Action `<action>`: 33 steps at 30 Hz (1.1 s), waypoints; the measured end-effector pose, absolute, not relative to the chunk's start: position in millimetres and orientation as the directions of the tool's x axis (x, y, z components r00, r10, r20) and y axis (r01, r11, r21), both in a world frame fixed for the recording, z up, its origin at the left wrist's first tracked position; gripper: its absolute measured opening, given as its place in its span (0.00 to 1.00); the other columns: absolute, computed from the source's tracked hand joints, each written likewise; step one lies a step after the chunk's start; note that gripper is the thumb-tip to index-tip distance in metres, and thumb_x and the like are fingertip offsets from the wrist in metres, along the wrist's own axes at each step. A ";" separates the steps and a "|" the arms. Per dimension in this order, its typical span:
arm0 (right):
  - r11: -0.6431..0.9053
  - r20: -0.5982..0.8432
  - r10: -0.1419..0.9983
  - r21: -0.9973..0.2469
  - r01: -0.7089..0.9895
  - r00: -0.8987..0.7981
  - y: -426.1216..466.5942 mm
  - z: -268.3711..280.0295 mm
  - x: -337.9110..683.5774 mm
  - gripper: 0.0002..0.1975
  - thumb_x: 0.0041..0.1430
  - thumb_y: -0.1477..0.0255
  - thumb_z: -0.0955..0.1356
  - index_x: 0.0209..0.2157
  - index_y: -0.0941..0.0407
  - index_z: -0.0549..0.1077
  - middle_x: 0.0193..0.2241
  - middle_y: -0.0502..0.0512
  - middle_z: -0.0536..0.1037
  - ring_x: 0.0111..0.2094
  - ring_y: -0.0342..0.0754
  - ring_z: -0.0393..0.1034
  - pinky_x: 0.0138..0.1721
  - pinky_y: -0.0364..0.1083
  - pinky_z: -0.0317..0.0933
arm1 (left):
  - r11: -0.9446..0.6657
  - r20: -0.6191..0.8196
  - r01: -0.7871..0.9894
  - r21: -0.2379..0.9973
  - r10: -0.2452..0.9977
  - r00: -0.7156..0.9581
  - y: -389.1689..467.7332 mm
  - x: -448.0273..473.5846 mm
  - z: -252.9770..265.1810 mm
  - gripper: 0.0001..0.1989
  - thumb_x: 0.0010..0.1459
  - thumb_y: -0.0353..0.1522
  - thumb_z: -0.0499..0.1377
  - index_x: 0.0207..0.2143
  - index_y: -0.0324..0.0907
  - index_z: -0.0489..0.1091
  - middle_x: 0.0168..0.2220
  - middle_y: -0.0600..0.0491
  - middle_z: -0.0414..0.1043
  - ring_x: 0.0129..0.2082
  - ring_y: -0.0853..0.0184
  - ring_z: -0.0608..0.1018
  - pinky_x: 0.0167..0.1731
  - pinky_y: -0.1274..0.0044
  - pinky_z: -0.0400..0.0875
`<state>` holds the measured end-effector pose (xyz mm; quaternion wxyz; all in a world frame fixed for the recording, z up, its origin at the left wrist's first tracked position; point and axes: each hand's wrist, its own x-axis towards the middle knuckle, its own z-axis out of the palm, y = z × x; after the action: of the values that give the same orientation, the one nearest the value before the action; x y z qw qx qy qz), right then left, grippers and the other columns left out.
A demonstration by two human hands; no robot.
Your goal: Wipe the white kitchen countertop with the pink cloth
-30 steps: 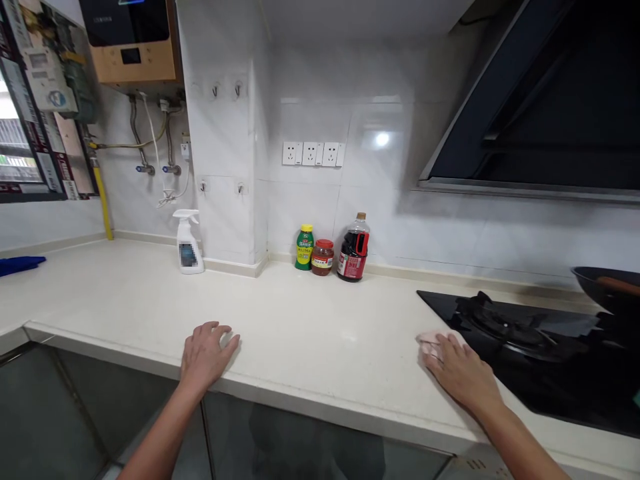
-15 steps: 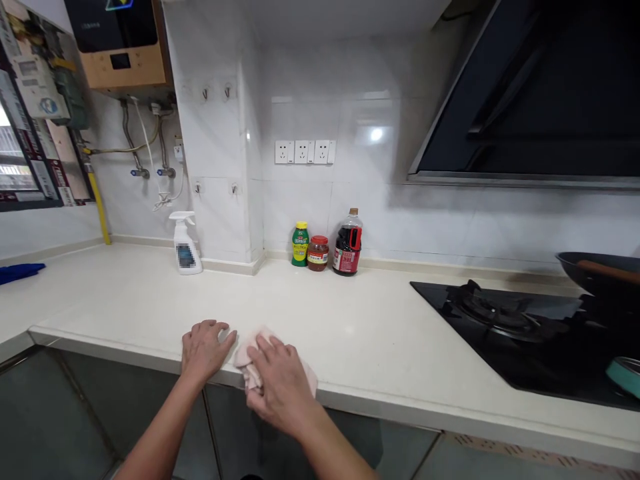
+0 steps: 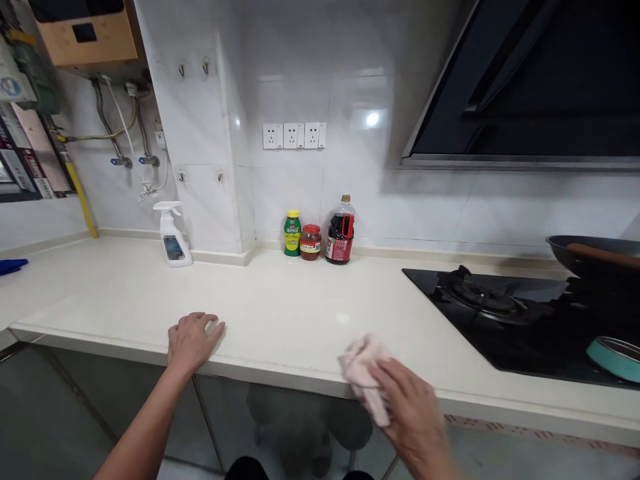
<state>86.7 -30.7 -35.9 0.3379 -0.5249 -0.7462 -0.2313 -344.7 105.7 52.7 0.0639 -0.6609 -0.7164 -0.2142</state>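
Note:
A pale pink cloth (image 3: 367, 373) is bunched under my right hand (image 3: 411, 407), whose fingers press it against the front edge of the white countertop (image 3: 280, 313). Part of the cloth hangs over that edge, and the hand is slightly blurred. To the left, my left hand (image 3: 193, 339) rests on the counter near its front edge, holding nothing, the thumb apart from the bent fingers. A white spray bottle (image 3: 173, 235) stands upright behind my left hand, beside the tiled pillar.
Along the back wall stand a green bottle with a yellow cap (image 3: 293, 233), a red-lidded jar (image 3: 311, 243) and a dark sauce bottle (image 3: 341, 232). At right are a black gas stove (image 3: 470, 340), a wok (image 3: 580, 259) and a teal-sided pan (image 3: 613, 359). Blue fabric (image 3: 11, 267) lies far left.
My right hand has slid the cloth to the right along the counter's front edge. My left hand stays on the counter. The whole view has shifted slightly.

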 end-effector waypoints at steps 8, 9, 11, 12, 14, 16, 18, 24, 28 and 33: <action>0.043 0.746 0.662 0.056 0.998 -0.070 -60.0 -32.0 215.7 0.28 0.65 0.45 0.57 0.50 0.52 0.69 0.48 0.61 0.73 0.47 0.65 0.67 0.35 0.58 0.58 | 0.038 0.383 0.981 0.191 0.917 -0.110 103.9 -341.8 53.8 0.22 0.62 0.46 0.51 0.48 0.48 0.77 0.57 0.45 0.72 0.57 0.51 0.70 0.57 0.60 0.59; 0.026 0.744 0.664 0.080 0.996 -0.077 -59.2 -29.4 211.2 0.27 0.65 0.46 0.57 0.49 0.52 0.69 0.47 0.60 0.74 0.45 0.65 0.67 0.34 0.57 0.57 | 0.037 0.386 0.981 0.188 0.916 -0.109 103.8 -341.4 53.6 0.21 0.62 0.45 0.51 0.48 0.48 0.77 0.57 0.45 0.72 0.57 0.51 0.70 0.56 0.60 0.59; 0.056 0.734 0.666 0.127 0.990 -0.132 -53.9 -25.2 187.2 0.23 0.64 0.50 0.59 0.48 0.51 0.70 0.47 0.60 0.74 0.44 0.65 0.66 0.33 0.56 0.56 | 0.037 0.391 0.982 0.185 0.914 -0.108 103.8 -340.9 53.0 0.21 0.62 0.45 0.51 0.48 0.47 0.78 0.57 0.45 0.72 0.57 0.51 0.70 0.56 0.61 0.60; 0.106 0.725 0.666 0.143 0.984 -0.176 -49.4 -23.7 168.4 0.20 0.63 0.54 0.62 0.48 0.51 0.71 0.47 0.60 0.74 0.44 0.64 0.66 0.34 0.56 0.56 | 0.038 0.394 0.982 0.185 0.913 -0.109 103.9 -340.7 52.7 0.21 0.62 0.45 0.52 0.48 0.48 0.78 0.56 0.45 0.72 0.57 0.51 0.70 0.56 0.61 0.60; 0.244 0.695 0.663 0.150 0.958 -0.277 -36.8 -22.1 120.6 0.17 0.59 0.63 0.66 0.50 0.50 0.71 0.49 0.60 0.73 0.44 0.64 0.65 0.36 0.56 0.57 | 0.043 0.399 0.982 0.186 0.910 -0.115 104.1 -340.5 52.1 0.21 0.62 0.46 0.52 0.47 0.48 0.78 0.56 0.45 0.73 0.57 0.51 0.70 0.56 0.61 0.60; 0.326 0.659 0.687 0.096 0.941 -0.305 -20.3 -22.4 63.3 0.21 0.55 0.73 0.67 0.52 0.49 0.70 0.51 0.60 0.72 0.47 0.64 0.63 0.41 0.58 0.58 | 0.046 0.398 0.981 0.189 0.910 -0.120 104.2 -340.6 51.9 0.21 0.62 0.46 0.52 0.47 0.48 0.78 0.56 0.45 0.72 0.57 0.52 0.70 0.56 0.61 0.59; 0.381 0.627 0.706 0.053 0.923 -0.328 -2.3 -24.5 2.5 0.22 0.55 0.78 0.68 0.52 0.48 0.70 0.52 0.61 0.71 0.50 0.65 0.62 0.43 0.60 0.57 | 0.044 0.393 0.981 0.191 0.912 -0.117 104.2 -341.0 52.0 0.21 0.62 0.45 0.52 0.47 0.48 0.78 0.57 0.45 0.72 0.57 0.52 0.70 0.56 0.61 0.60; 0.526 0.640 0.661 -0.023 0.850 -0.392 34.3 -38.6 -136.3 0.23 0.65 0.71 0.67 0.60 0.45 0.64 0.58 0.61 0.66 0.58 0.71 0.55 0.48 0.68 0.56 | 0.035 0.399 0.979 0.202 0.910 -0.115 105.2 -343.6 51.7 0.21 0.62 0.46 0.52 0.47 0.49 0.78 0.56 0.47 0.73 0.56 0.51 0.71 0.56 0.60 0.60; 0.557 0.747 0.551 0.002 0.831 -0.371 32.8 -41.6 -140.6 0.22 0.69 0.72 0.63 0.62 0.43 0.61 0.57 0.56 0.68 0.61 0.64 0.56 0.49 0.63 0.59 | 0.030 0.404 0.982 0.185 0.909 -0.104 107.5 -345.0 49.9 0.21 0.62 0.46 0.51 0.48 0.49 0.77 0.56 0.47 0.73 0.56 0.52 0.70 0.56 0.60 0.60; 0.579 0.844 0.427 0.020 0.815 -0.324 10.0 -39.3 -71.2 0.21 0.70 0.72 0.61 0.63 0.47 0.60 0.56 0.56 0.69 0.60 0.59 0.56 0.52 0.58 0.56 | 0.038 0.361 0.983 0.179 0.927 -0.101 110.5 -346.8 50.5 0.22 0.62 0.47 0.50 0.49 0.49 0.76 0.57 0.47 0.71 0.58 0.50 0.69 0.56 0.57 0.60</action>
<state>-71.2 10.0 -39.3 0.4241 -0.3976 -0.7809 -0.2287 -346.8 110.5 50.5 0.0731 -0.6663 -0.7167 -0.1926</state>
